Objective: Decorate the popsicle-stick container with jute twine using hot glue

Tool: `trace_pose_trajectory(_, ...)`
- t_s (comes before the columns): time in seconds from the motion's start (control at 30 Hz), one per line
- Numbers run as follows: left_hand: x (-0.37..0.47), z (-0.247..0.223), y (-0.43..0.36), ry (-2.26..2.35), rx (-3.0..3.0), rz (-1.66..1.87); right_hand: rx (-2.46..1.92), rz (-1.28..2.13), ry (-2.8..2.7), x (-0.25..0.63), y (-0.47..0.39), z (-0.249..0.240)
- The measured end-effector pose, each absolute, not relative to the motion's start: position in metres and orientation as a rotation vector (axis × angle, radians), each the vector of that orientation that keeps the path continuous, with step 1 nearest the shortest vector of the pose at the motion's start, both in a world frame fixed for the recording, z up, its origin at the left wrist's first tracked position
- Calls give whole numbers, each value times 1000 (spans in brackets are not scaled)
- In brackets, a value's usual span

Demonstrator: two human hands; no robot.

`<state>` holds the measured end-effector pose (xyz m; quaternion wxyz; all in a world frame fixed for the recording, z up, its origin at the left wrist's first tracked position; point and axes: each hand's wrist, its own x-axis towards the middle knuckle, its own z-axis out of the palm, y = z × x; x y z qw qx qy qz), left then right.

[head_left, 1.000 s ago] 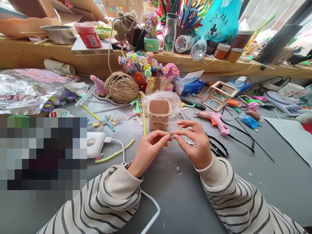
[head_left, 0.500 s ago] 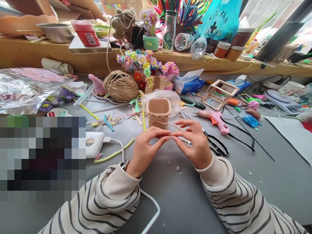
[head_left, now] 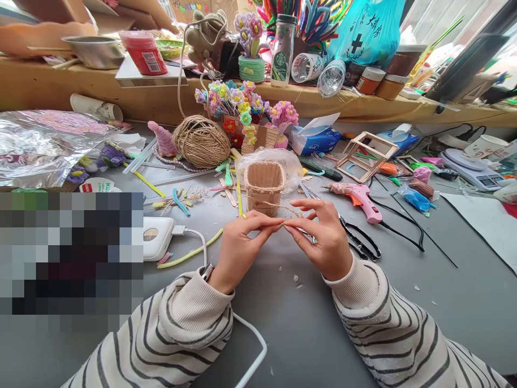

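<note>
My left hand [head_left: 246, 242] and my right hand [head_left: 323, 234] meet fingertip to fingertip over the grey table, both pinched closed. Between them they hold a thin piece of braided twine [head_left: 278, 206], whose loose length arcs up behind the fingers; the pinched part is mostly hidden. Just beyond my hands stands a small wooden basket [head_left: 264, 186], upright, with a twine-wrapped rim. Farther back lies a ball of jute twine [head_left: 201, 141]. Behind my right hand a pair of black-handled scissors [head_left: 363, 245] lies partly covered.
A pink glue gun [head_left: 357, 200] with a black cord lies at the right. On the left are a white power bank [head_left: 155, 237] with its cable and a yellow pipe cleaner [head_left: 191, 254]. Pipe-cleaner flowers [head_left: 238, 105] and a wooden stick frame [head_left: 365, 156] stand at the back.
My fingertips stay together and have hardly moved. The twine's loose loop has shifted slightly behind my fingers. The whole view has drifted a little.
</note>
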<state>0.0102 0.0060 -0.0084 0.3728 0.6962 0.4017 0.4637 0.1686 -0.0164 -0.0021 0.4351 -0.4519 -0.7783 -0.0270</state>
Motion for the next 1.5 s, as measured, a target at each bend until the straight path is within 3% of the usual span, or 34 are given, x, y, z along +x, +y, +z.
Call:
trace_pose_trajectory(0.4, 12, -6, 6, 995, 1139, 1044, -1239, 55, -1806, 167, -18, 0)
trace_pose_trajectory(0.7, 14, -6, 5, 964, 1066, 1067, -1219, -208, -1888, 164, -21, -2)
trace_pose_trajectory(0.97, 14, -7, 5, 975, 1099, 1102, -1123, -168, -1968, 166, -14, -3)
trace_pose_trajectory(1.37, 15, -9, 4, 962, 1161, 1094, -1258, 691, -1717, 161, -11, -4)
trace_pose_trajectory(1.5, 15, -9, 4, 930, 1122, 1072, -1252, 740, -1649, 159, -9, -3)
